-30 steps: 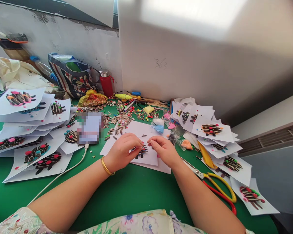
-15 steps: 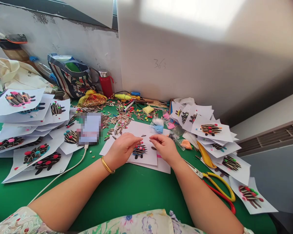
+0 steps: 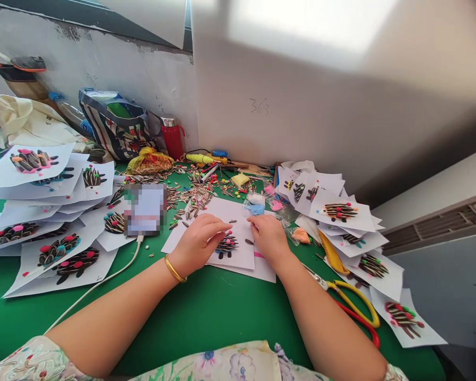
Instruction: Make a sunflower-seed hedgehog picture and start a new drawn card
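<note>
A hedgehog picture (image 3: 227, 244) of striped sunflower seeds and blue clay, with small pompoms, lies on a white paper sheet (image 3: 244, 259) in front of me. My left hand (image 3: 201, 237), wearing a gold bangle, rests over the sheet's left part, its fingers in a pinch beside the picture. Whatever is between those fingertips is too small to make out. Over the right edge is my right hand (image 3: 269, 237), fingers curled together near blue clay (image 3: 256, 209); its fingertips' contents cannot be seen. A loose sunflower seed (image 3: 248, 241) lies between the hands.
Finished-looking seed pictures are stacked at the left (image 3: 43, 203) and right (image 3: 343, 211). Scattered seeds (image 3: 200, 193) and pompoms cover the table's back. A phone (image 3: 146, 209) with a cable lies left; scissors (image 3: 353, 301) lie by my right forearm. A red flask (image 3: 172, 138) stands behind.
My right hand has shifted slightly right, away from the left hand, widening the gap between their fingertips. My left hand has stayed nearly in place. The hedgehog picture has not moved.
</note>
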`<state>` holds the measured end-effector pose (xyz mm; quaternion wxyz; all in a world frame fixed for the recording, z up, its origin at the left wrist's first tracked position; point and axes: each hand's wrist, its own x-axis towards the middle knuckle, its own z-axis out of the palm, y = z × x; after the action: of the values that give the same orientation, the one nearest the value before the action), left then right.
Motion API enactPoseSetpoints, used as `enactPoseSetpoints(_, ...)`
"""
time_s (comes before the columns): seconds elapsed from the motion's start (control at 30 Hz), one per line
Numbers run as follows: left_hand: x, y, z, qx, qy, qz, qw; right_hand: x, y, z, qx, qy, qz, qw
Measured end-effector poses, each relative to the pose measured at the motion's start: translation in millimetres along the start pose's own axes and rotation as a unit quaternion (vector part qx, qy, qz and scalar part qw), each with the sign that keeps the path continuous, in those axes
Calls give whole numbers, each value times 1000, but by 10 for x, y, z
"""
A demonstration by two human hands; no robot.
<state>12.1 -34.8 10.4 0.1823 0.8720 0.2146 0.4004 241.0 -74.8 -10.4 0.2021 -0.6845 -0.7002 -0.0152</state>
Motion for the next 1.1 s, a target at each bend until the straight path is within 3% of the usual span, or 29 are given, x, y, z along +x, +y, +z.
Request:
enactPoseSetpoints(0.2,5,31,-31,12,-20,-30,999,15,-63,-42,-59,-9,13,998)
enactPoseSetpoints(0.43,1,31,3,-4,8,-23,1000,18,-35,-9,-40,-5,-3,999)
enactPoseSetpoints(0.7,25,64,-42,10,-12,-48,999,31,-68,-59,-38,-12,13,999)
enactPoseSetpoints(0.93,8,33,-3,-1,14,-23,1000,2,-36,-2,-24,14,-10,1000)
enactPoseSetpoints(1.1,-6,21,-4,0,-11,-28,1000,-16,-23,20,-32,15,-10,999)
